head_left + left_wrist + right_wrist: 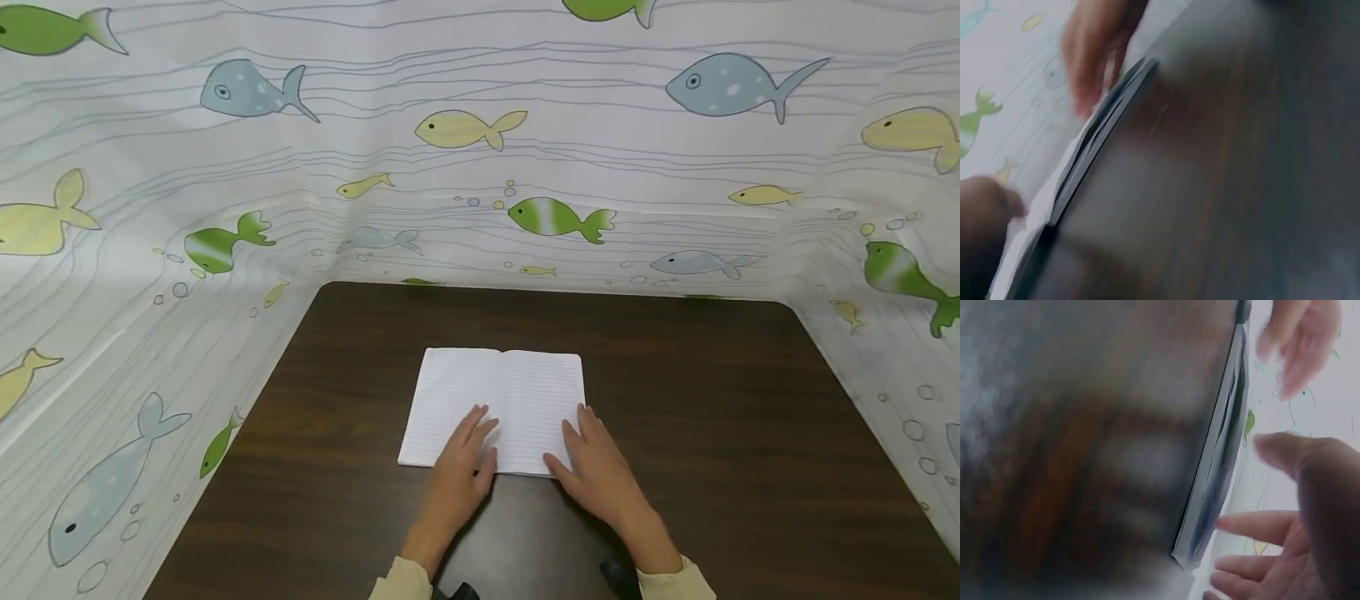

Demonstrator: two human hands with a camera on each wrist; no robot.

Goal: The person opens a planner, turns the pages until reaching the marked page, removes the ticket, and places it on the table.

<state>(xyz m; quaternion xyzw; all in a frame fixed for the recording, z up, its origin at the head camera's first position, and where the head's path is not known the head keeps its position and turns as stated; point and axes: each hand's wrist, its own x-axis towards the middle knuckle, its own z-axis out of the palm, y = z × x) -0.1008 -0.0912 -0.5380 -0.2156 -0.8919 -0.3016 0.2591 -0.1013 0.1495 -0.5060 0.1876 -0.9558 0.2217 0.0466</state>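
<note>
An open notebook [465, 379] with ruled pages lies flat on the dark table. My left hand [459, 477] is over the lower part of its left page, near the centre fold, with the fingers spread and pointing away from me. Over the lower right corner is my right hand [600, 477], its fingers apart and loosely extended. Seen edge-on in the left wrist view, the notebook's pages [1100, 140] fan slightly apart along the near edge. In the right wrist view, the right hand's fingertips [1229, 522] are right at the notebook's edge. Neither hand grips anything.
Dark brown wood-look table [712, 433] extends around the notebook. A white sheet [450, 50] printed with fish stands as walls at the back, left and right. Dark straps [618, 575] show near the wrists.
</note>
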